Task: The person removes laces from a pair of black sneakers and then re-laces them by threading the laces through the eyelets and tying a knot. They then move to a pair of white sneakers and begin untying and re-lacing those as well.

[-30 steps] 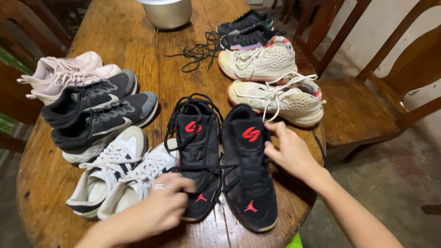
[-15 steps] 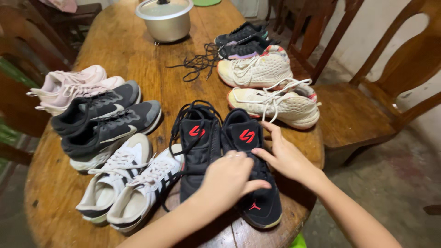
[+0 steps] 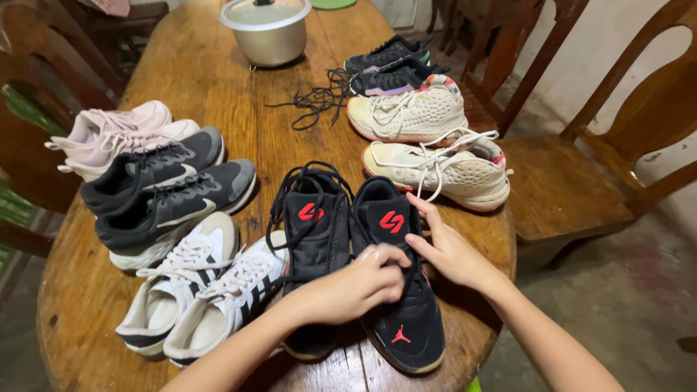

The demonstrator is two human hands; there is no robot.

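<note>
Two hands: both met over the right black shoe (image 3: 396,283) of the pair at the table's near edge.
Left hand (image 3: 348,287): fingers curled, tips pinching its lace.
Right hand (image 3: 450,250): fingers loosely spread, touching the shoe's outer side.
Shoe axis: toe toward the person, tongue pointing away.
Nearer hand: left, lying across both black shoes.
Beside: cream sneakers (image 3: 443,170) just beyond.

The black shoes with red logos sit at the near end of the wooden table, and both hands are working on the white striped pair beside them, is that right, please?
Not quite. The head view shows the left hand and right hand on the black shoes with red logos, at their laces, not on the white striped pair, which lies untouched beside them. The black shoes do sit at the near end of the wooden table.
</note>
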